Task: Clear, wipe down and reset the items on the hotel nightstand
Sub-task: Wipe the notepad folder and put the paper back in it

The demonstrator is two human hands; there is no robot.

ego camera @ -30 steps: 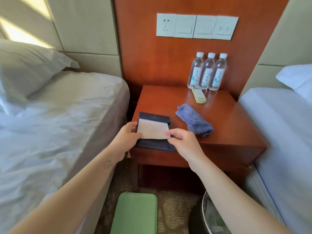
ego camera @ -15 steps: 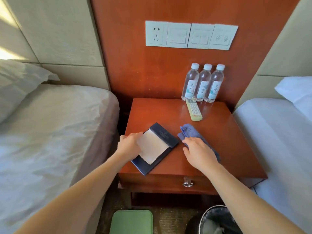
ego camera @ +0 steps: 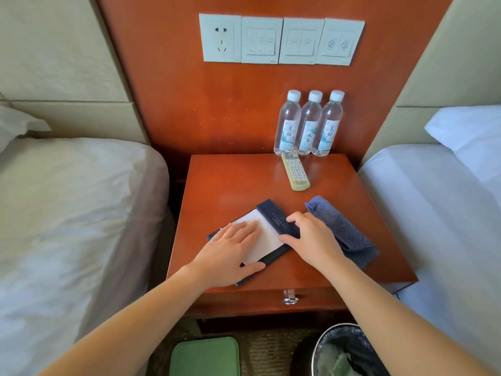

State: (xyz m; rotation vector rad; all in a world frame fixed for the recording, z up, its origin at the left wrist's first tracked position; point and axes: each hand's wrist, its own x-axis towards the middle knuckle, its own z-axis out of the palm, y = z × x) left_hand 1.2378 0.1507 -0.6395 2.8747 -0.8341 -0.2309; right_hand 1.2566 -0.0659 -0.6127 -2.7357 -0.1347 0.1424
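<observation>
My left hand [ego camera: 230,249] lies flat, fingers spread, on the notepad holder [ego camera: 273,221] at centre frame on the nightstand [ego camera: 230,185]; my right hand [ego camera: 311,240] rests open-palmed on its dark edge; lower right, the bin [ego camera: 325,340] holds crumpled waste.

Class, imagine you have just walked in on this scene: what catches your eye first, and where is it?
Two bare hands, left hand and right hand, lie flat on a dark blue notepad holder at the nightstand's front. Three water bottles stand in a row at the back, a remote before them.
</observation>
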